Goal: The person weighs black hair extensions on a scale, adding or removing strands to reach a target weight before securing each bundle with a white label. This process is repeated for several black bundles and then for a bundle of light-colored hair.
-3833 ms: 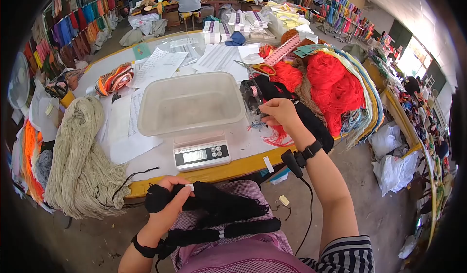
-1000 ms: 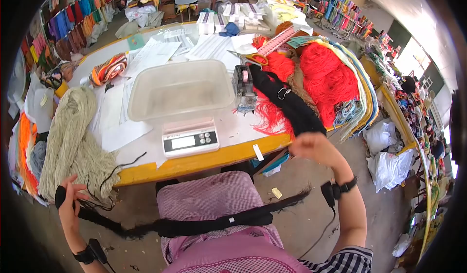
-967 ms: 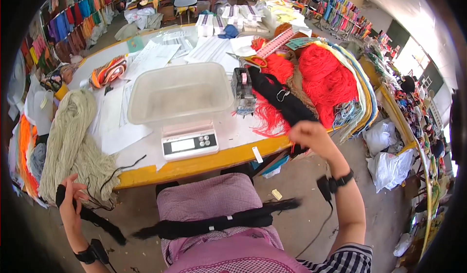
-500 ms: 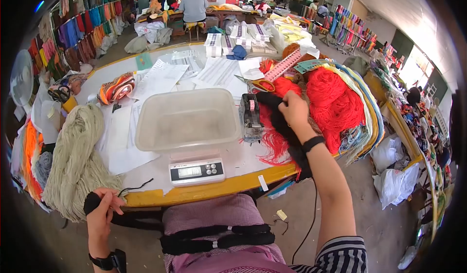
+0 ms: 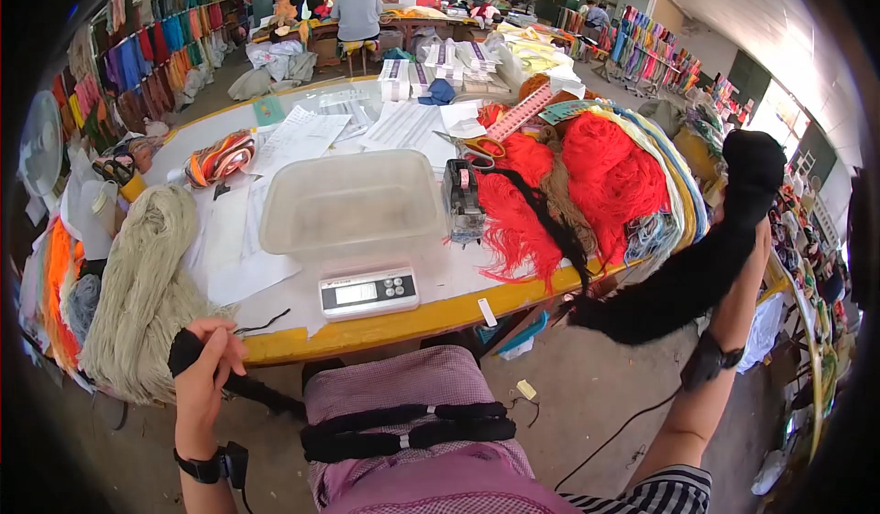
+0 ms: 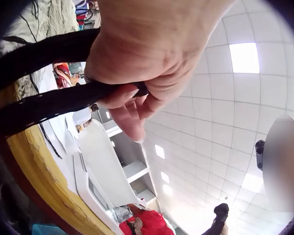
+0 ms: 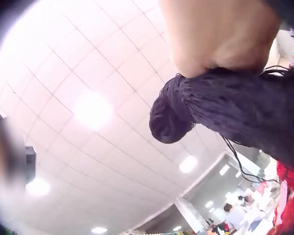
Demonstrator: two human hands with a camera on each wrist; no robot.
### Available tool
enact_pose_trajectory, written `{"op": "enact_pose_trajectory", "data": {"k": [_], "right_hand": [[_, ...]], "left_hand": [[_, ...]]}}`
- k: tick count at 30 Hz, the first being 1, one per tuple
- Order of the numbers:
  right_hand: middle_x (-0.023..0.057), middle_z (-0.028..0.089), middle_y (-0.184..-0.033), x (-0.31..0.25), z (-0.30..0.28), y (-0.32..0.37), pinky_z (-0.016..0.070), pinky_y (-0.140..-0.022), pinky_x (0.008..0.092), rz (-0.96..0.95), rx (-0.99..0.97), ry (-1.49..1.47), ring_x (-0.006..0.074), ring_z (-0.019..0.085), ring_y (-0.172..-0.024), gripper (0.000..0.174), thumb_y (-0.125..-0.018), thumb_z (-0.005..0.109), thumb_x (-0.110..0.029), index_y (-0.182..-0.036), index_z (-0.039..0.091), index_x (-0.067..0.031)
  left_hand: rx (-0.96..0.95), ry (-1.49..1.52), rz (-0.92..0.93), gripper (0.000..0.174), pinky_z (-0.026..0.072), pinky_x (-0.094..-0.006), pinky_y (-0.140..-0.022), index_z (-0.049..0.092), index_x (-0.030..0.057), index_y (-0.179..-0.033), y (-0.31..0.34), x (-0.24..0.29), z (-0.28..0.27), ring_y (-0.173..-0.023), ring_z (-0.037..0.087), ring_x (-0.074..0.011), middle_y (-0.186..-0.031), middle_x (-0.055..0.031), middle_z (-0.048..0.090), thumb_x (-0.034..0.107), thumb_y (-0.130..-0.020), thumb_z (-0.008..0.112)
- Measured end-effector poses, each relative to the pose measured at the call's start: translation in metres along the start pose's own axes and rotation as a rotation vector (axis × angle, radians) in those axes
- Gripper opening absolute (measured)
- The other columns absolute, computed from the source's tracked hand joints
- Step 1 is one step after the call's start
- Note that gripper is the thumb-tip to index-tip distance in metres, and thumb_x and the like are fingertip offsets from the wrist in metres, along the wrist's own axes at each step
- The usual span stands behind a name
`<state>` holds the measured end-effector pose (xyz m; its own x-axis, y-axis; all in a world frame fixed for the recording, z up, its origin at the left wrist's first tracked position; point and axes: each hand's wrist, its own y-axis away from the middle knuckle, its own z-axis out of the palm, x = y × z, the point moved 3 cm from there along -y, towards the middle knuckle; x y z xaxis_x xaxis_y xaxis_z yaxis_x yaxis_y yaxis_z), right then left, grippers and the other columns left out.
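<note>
My left hand point(image 5: 209, 358) holds a thin black yarn skein point(image 6: 44, 105), its fingers bent round one end while the rest trails down beside my lap. Raised at the far right, my right hand point(image 7: 220, 39) grips a thick hank of black yarn point(image 5: 678, 280); the hank covers its fingers in the head view. A tail of the hank reaches back toward the table edge, near black strands point(image 5: 550, 216) lying over the red yarn point(image 5: 527, 193). Across my lap lie two black yarn bundles point(image 5: 408, 431), each with a small white band round its middle.
A translucent plastic tub point(image 5: 353, 204) sits on a digital scale point(image 5: 368, 291). Beside it stand a tape dispenser point(image 5: 465, 202) and orange-handled scissors point(image 5: 483, 150). Beige yarn point(image 5: 142, 294) hangs over the table's left edge. Papers point(image 5: 298, 138) cover the back left.
Since half a second ago, my right hand has lifted the black hank off the table, up and to the right. Compared with the oldest frame, a second banded bundle now lies on my lap.
</note>
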<state>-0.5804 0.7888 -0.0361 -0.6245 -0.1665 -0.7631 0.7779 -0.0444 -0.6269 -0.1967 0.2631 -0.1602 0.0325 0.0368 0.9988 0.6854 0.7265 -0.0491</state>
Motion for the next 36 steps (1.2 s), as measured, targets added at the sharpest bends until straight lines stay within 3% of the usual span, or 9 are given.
{"op": "enact_pose_trajectory", "data": {"k": [9,14,16,18,20,22,26,31,36], "right_hand": [[0.0083,0.064,-0.094,-0.039,0.235,0.19,0.0486,-0.07,0.0261,0.933,-0.813,-0.435,0.0144,0.061,-0.08,0.041,-0.1,0.043,-0.035,-0.117,0.057,0.0004],[0.0098,0.065,-0.095,-0.012,0.312,0.237,0.052,-0.074,0.026,1.094,-0.962,-0.519,0.0148,0.064,-0.083,0.034,-0.1,0.046,-0.026,-0.113,0.058,0.0022],[0.0087,0.065,-0.102,0.016,0.333,0.252,0.0525,-0.081,0.0266,1.417,-1.062,-0.772,0.013,0.064,-0.091,0.027,-0.099,0.05,-0.021,-0.115,0.059,-0.0011],[0.0069,0.063,-0.108,0.028,0.344,0.251,0.0515,-0.08,0.0284,0.952,-0.982,-0.566,0.0144,0.061,-0.097,0.025,-0.095,0.059,-0.015,-0.118,0.059,-0.006],[0.007,0.062,-0.111,0.03,0.348,0.242,0.051,-0.08,0.0294,0.671,-1.007,-0.51,0.0152,0.059,-0.099,0.029,-0.091,0.064,-0.012,-0.119,0.059,-0.0069],[0.008,0.06,-0.115,0.004,0.346,0.228,0.0497,-0.081,0.031,0.024,-1.049,-0.299,0.0184,0.058,-0.099,0.041,-0.082,0.071,-0.006,-0.122,0.059,-0.0075],[0.0094,0.058,-0.11,-0.017,0.354,0.22,0.0499,-0.076,0.0289,-0.385,-1.024,-0.065,0.0218,0.058,-0.095,0.057,-0.068,0.069,0.003,-0.123,0.061,-0.0108],[0.0069,0.059,-0.101,0.011,0.348,0.207,0.049,-0.072,0.0258,-0.131,-1.025,-0.106,0.0157,0.06,-0.085,0.05,-0.07,0.064,0.006,-0.118,0.063,-0.0059],[0.0017,0.063,-0.095,0.047,0.325,0.182,0.0464,-0.072,0.0228,0.386,-0.866,-0.325,0.0074,0.057,-0.084,0.029,-0.079,0.059,0.004,-0.107,0.065,-0.0006]], "left_hand": [[-0.449,-0.155,0.562,0.027,0.0409,-0.0199,-0.059,0.063,0.0002,-0.11,0.035,0.07,0.11,-0.077,0.058,-0.0116,-0.099,-0.0089,0.064,0.011,-0.085,0.067],[-0.369,-0.085,0.405,0.036,0.0455,-0.0202,-0.07,0.062,0.0033,-0.118,0.034,0.051,0.113,-0.096,0.057,-0.0087,-0.111,-0.0036,0.062,0.014,-0.084,0.069],[-0.317,0.029,0.262,0.037,0.045,-0.0191,-0.07,0.061,0.0046,-0.121,0.031,0.041,0.095,-0.097,0.057,-0.0069,-0.11,-0.0021,0.062,0.018,-0.087,0.067],[-0.259,0.005,-0.097,0.041,0.042,-0.018,-0.063,0.058,0.0059,-0.127,0.03,0.039,0.073,-0.09,0.056,-0.0019,-0.106,0.0002,0.065,0.03,-0.094,0.058],[-0.105,0.097,-0.185,0.035,0.0325,-0.0184,-0.05,0.062,0.0094,-0.112,0.022,0.034,0.063,-0.062,0.045,0.0004,-0.088,0.0047,0.062,0.038,-0.094,0.06],[-0.068,0.237,-0.236,0.032,0.0273,-0.0185,-0.044,0.064,0.0113,-0.103,0.012,0.022,0.063,-0.05,0.038,0.0001,-0.073,0.007,0.058,0.041,-0.091,0.065],[-0.255,0.229,-0.193,0.038,0.0309,-0.0184,-0.046,0.058,0.0071,-0.112,0.013,0.018,0.078,-0.052,0.041,-0.0005,-0.073,0.0051,0.058,0.035,-0.088,0.07],[-0.338,-0.096,0.128,0.043,0.0484,-0.0231,-0.068,0.049,0.0003,-0.125,0.006,0.015,0.068,-0.069,0.061,-0.0094,-0.081,-0.0037,0.067,0.018,-0.09,0.069],[-0.369,-0.135,-0.012,0.023,0.0434,-0.0213,-0.057,0.06,-0.0003,-0.11,0.006,0.017,0.024,-0.062,0.055,-0.0073,-0.074,-0.0029,0.065,0.011,-0.09,0.064]]}}
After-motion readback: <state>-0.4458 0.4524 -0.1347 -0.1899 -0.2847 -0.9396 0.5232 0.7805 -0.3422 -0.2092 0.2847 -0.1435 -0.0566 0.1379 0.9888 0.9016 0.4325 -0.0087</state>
